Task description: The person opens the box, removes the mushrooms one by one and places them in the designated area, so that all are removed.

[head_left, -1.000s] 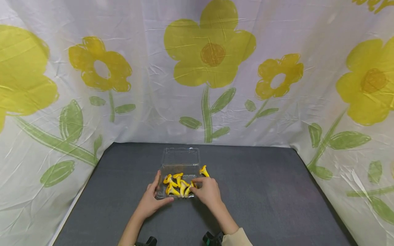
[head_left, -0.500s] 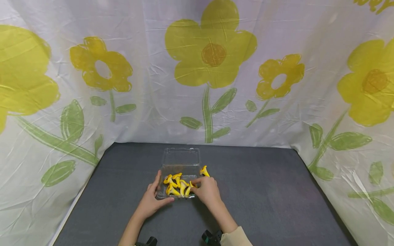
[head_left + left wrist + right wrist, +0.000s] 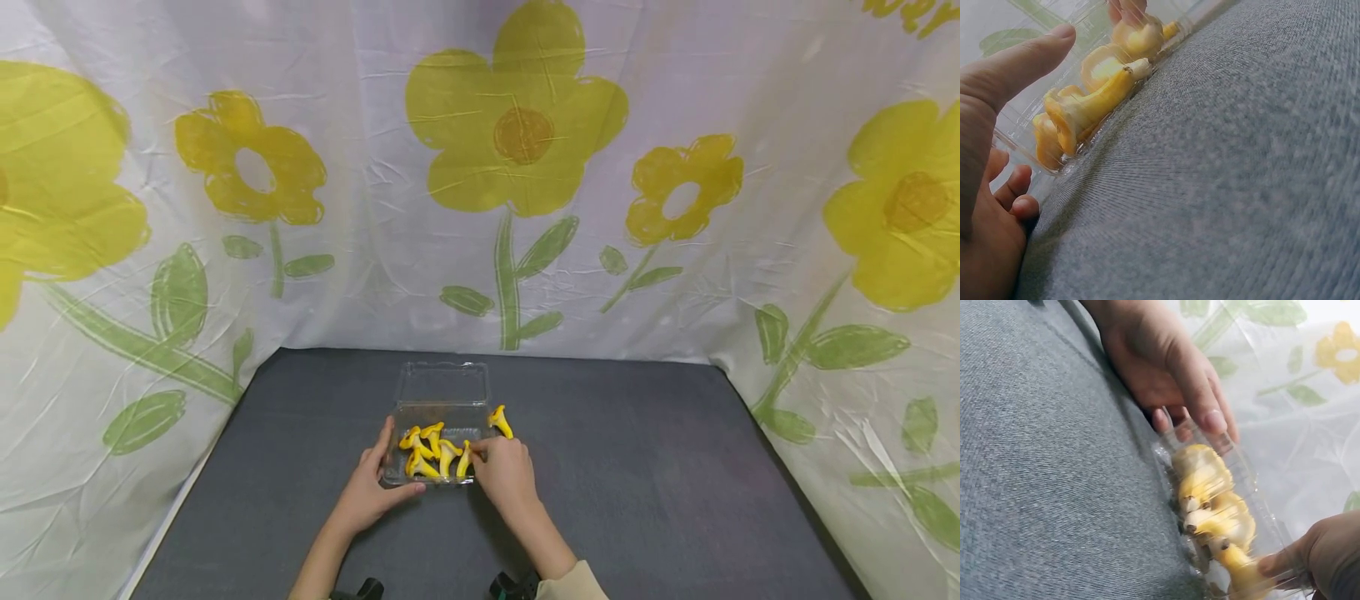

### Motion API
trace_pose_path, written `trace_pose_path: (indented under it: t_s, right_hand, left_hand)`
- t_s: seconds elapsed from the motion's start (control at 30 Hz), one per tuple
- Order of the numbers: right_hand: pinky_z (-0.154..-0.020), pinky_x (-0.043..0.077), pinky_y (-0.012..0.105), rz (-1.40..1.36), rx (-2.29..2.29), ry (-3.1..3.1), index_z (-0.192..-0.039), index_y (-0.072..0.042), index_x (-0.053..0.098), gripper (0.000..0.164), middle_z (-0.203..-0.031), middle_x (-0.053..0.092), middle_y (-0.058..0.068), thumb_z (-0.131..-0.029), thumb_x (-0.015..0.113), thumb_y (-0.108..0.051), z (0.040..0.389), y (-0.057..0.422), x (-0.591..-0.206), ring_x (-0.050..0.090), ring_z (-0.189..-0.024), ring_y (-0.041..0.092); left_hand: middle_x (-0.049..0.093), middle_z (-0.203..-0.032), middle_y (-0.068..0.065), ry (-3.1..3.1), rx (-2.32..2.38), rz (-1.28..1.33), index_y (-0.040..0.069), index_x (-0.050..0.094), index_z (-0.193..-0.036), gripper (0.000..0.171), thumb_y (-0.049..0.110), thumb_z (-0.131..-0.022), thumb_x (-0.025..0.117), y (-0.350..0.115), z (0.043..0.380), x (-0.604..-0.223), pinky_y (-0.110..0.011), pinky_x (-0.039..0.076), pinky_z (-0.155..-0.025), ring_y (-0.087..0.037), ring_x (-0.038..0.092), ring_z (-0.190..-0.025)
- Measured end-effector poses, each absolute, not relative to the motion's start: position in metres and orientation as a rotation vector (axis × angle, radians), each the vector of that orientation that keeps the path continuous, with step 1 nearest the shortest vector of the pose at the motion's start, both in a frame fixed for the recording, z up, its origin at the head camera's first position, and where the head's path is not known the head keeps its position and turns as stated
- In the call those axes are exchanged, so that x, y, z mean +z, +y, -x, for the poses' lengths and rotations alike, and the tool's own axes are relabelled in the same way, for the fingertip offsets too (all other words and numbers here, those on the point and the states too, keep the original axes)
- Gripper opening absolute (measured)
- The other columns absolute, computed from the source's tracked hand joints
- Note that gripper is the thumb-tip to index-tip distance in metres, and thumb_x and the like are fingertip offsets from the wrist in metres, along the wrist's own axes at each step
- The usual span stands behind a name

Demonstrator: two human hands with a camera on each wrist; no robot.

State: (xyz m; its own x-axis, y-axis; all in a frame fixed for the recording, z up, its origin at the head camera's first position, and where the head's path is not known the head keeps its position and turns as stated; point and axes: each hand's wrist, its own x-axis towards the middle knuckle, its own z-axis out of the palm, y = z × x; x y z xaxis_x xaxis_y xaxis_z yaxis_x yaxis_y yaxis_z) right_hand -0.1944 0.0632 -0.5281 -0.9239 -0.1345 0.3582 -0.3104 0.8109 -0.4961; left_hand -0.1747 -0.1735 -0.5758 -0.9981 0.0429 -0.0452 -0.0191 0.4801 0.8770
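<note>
yellow mushrooms (image 3: 447, 458) (cropped lettering (image 3: 912, 13) behind)

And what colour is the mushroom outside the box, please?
That mushroom is yellow, clearest in the head view.

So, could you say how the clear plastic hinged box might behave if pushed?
The clear plastic hinged box, being rectangular, would probably slide rather than roll. Its thin walls may flex when squeezed. Several yellow trumpet-shaped mushrooms inside look loose and might shift.
</note>
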Motion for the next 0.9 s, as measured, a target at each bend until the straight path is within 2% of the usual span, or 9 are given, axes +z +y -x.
trace_pose_path:
  t_s: [0.17, 0.33, 0.57, 0.77, 0.9]
  right_hand:
    - [-0.050, 0.050, 0.029, -0.373, 0.785, -2.623, -0.090, -0.010, 0.088, 0.008, -0.080, 0.080, 0.004, -0.083, 0.091, -0.008, 0.194, 0.063, -0.531, 0.060, -0.057, 0.008]
    - [-0.050, 0.049, 0.025, -0.398, 0.816, -2.583, -0.090, -0.008, 0.088, 0.009, -0.080, 0.080, 0.004, -0.083, 0.091, -0.006, 0.195, 0.065, -0.533, 0.056, -0.056, 0.004]
    - [-0.052, 0.049, 0.026, -0.381, 0.851, -2.551, -0.090, -0.010, 0.088, 0.010, -0.079, 0.080, 0.002, -0.082, 0.091, -0.006, 0.198, 0.069, -0.529, 0.052, -0.055, 0.002]
    - [-0.049, 0.040, 0.022, -0.391, 0.896, -2.566, -0.094, -0.009, 0.088, 0.011, -0.083, 0.081, 0.005, -0.084, 0.090, -0.005, 0.199, 0.072, -0.521, 0.040, -0.050, 0.000]
    - [-0.050, 0.044, 0.027, -0.404, 0.895, -2.527, -0.092, -0.011, 0.088, 0.011, -0.081, 0.081, 0.003, -0.082, 0.091, -0.005, 0.199, 0.075, -0.517, 0.046, -0.051, 0.003]
  left_hand:
    - [0.043, -0.115, -0.011, 2.643, 1.586, -0.029, 0.021, 0.011, -0.173, 0.126, 0.040, -0.081, 0.095, -0.173, 0.174, -0.575, -0.057, 0.043, -0.107, -0.026, 0.041, -0.109]
    - [0.042, -0.113, -0.010, 2.639, 1.592, -0.040, 0.021, 0.011, -0.173, 0.126, 0.041, -0.081, 0.094, -0.173, 0.174, -0.576, -0.058, 0.043, -0.108, -0.026, 0.040, -0.108]
    - [0.041, -0.111, -0.010, 2.652, 1.574, -0.045, 0.020, 0.011, -0.173, 0.126, 0.041, -0.080, 0.094, -0.174, 0.175, -0.576, -0.050, 0.043, -0.098, -0.026, 0.040, -0.106]
    - [0.040, -0.110, -0.009, 2.646, 1.576, -0.055, 0.021, 0.010, -0.173, 0.126, 0.041, -0.081, 0.094, -0.175, 0.175, -0.576, -0.047, 0.041, -0.093, -0.025, 0.040, -0.103]
    - [0.040, -0.110, -0.009, 2.646, 1.570, -0.060, 0.023, 0.010, -0.173, 0.126, 0.041, -0.081, 0.094, -0.175, 0.175, -0.576, -0.045, 0.039, -0.089, -0.023, 0.039, -0.100]
